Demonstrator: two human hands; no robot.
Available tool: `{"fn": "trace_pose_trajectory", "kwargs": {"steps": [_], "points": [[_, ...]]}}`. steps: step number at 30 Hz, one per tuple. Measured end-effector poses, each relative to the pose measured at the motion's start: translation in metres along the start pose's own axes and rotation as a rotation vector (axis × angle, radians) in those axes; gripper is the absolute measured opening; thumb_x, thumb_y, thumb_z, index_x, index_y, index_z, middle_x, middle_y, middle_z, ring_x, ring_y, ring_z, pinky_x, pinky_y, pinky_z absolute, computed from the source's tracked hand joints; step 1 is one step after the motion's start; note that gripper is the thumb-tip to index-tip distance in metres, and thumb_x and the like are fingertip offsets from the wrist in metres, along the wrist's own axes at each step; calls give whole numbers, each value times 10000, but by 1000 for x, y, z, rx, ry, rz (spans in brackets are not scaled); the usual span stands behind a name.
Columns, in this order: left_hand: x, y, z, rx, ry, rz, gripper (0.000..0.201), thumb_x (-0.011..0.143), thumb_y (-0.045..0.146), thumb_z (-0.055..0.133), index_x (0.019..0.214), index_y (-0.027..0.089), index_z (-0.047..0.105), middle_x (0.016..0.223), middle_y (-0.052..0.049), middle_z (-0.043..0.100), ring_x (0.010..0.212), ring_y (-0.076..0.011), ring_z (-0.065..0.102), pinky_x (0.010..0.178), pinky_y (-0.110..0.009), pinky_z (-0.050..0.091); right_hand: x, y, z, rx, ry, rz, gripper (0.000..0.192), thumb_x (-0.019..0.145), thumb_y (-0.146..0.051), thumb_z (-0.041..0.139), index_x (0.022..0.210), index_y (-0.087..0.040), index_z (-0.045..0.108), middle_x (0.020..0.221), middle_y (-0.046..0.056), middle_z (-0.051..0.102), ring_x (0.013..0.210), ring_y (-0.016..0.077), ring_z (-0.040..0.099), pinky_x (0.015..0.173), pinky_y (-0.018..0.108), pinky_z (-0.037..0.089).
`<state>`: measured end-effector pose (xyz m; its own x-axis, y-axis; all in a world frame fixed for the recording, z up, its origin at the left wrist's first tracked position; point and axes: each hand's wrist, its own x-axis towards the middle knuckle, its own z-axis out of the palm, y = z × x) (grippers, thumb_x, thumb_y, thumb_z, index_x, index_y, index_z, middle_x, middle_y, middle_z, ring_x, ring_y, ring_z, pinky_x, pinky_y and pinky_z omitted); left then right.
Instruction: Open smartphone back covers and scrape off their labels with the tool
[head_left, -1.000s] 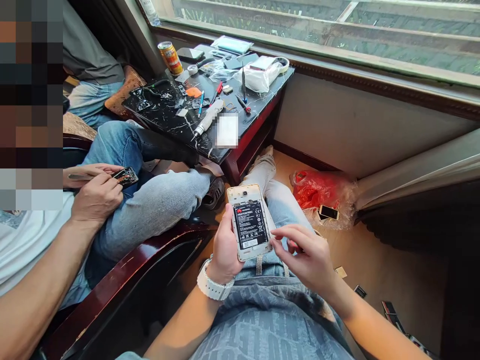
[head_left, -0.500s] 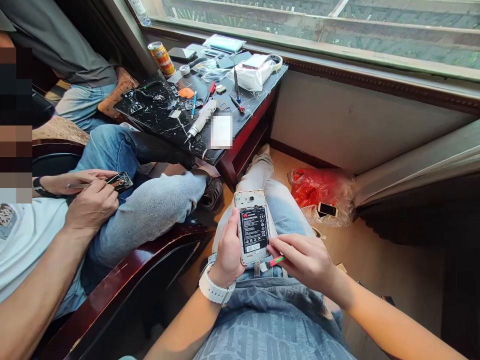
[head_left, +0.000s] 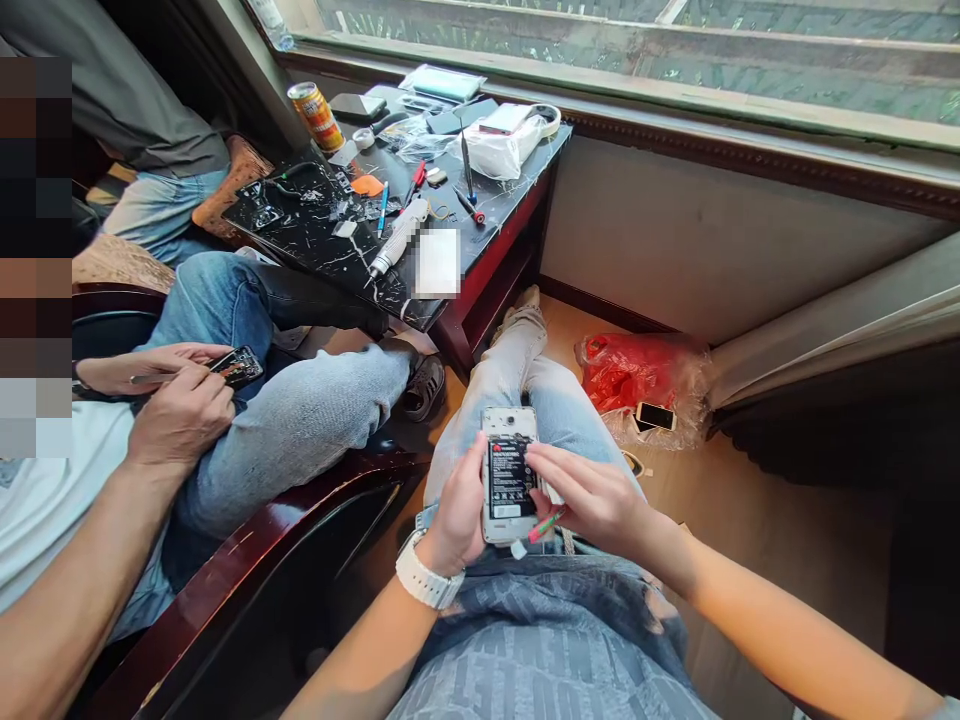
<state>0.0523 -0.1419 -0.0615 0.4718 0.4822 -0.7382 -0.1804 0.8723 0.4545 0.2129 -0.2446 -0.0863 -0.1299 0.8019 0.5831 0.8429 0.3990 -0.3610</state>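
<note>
White phone (head_left: 498,424), black battery (head_left: 508,482) exposed, pink-green tool (head_left: 545,526) near lower corner

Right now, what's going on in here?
The person's left hand holds a white phone, back cover off, black battery showing. The right hand, at the phone's right edge, holds a pink-and-green stick. To the left, another person's hands hold a second opened phone. Tools sit on the black table.

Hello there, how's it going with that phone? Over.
Left hand gripping phone. Right hand holding pink-and-green stick. Phone's back off, battery showing. Right hand partly hides the phone's right edge.
</note>
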Motion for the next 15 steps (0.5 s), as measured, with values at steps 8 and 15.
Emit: {"fn": "trace_pose_trajectory", "kwargs": {"steps": [8,15], "points": [[2,-15,-2,16,60,-25,446,1044,504,575,1102,106,767,988,-106,812,918,-238,777,919,-353,611,7,8,-25,188,-94,126,342,1039,-275,693,1337,-121,623,1237,169,750,1083,266,770,928,371,674],[5,0,-3,88,53,146,586,834,673,783,1068,137,745,944,-66,795,793,-206,745,754,-314,607,-5,-12,-17,246,-95,158,164,1018,-187,706,1174,-147,676,1196,147,759,1012,239,783,869,365,692]]}}
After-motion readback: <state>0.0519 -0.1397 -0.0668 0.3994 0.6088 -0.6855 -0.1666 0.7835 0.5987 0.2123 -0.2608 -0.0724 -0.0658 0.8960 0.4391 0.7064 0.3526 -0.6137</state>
